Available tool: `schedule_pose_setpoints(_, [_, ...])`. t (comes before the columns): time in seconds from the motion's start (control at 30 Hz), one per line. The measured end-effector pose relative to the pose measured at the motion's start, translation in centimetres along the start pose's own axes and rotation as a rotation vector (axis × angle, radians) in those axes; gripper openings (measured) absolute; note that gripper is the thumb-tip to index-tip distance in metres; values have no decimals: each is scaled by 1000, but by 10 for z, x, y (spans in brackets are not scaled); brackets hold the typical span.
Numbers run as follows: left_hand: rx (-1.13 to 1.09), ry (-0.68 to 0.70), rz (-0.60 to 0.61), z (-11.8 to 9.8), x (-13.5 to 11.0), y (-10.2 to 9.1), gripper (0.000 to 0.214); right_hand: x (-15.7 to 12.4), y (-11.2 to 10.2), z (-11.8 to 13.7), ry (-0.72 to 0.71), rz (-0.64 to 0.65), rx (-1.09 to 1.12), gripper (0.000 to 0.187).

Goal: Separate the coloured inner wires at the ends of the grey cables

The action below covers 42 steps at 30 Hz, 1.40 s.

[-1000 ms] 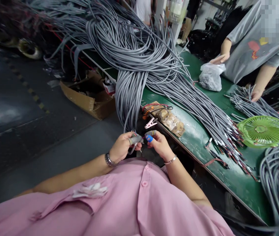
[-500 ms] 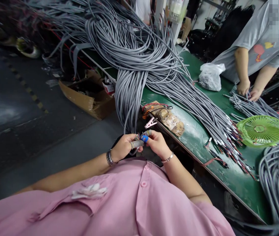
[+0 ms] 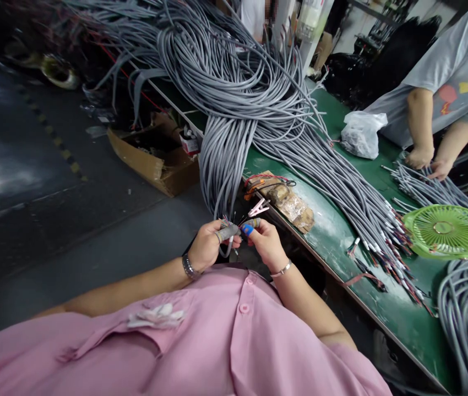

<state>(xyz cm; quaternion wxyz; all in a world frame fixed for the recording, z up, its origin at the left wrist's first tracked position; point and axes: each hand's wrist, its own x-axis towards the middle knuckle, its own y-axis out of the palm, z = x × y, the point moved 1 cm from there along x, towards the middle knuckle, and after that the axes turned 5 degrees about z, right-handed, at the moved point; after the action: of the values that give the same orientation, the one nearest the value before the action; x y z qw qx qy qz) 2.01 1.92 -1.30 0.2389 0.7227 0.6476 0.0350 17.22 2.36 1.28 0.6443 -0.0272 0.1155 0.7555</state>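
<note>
My left hand (image 3: 204, 248) is closed around the end of a grey cable (image 3: 228, 250), with grey wrapping on its thumb. Thin coloured wires fan out from that end above the fingers. Close on the right, my right hand (image 3: 267, 246) pinches at the wires, a blue cover (image 3: 247, 229) on its thumb and grey wrapping on a finger. What exactly lies between these fingertips is too small to make out. The cable bundle (image 3: 228, 159) hangs over the table edge just beyond my hands. A pink clip (image 3: 257, 207) sticks out from the edge beside them.
A taped brown block (image 3: 289, 201) lies on the green table (image 3: 328, 256). Further right are stripped cable ends (image 3: 399, 242), a green fan (image 3: 444, 231) and a plastic bag (image 3: 362, 135). A co-worker's hands (image 3: 428, 159) handle cables across the table. A cardboard box (image 3: 151, 157) stands on the floor.
My right fingers have drawn slightly away from my left hand, and the coloured wires now show more between them. The whole view has shifted a little.
</note>
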Motion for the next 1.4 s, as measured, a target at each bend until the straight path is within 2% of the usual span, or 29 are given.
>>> schedule_pose_setpoints(0.27, [-82,-3,-61,-3,2,2,20,-1,0,-3,-6,-10,17,26])
schedule_pose_setpoints(0.63, [-65,24,-17,-1,1,3,18,-3,-4,-8,12,41,109,27])
schedule_pose_setpoints(0.83, [-26,31,15,0,-3,7,17,0,-3,-5,59,18,159,30])
schedule_pose_setpoints(1.17, [-39,11,-27,4,0,5,17,-3,4,-8,-35,-113,46,24])
schedule_pose_setpoints(1.3, [-89,9,-2,-5,-1,5,15,0,-5,-13,-24,-132,202,24])
schedule_pose_setpoints(1.4, [-120,0,52,-14,-2,5,15,8,-18,-13,43,-121,388,34])
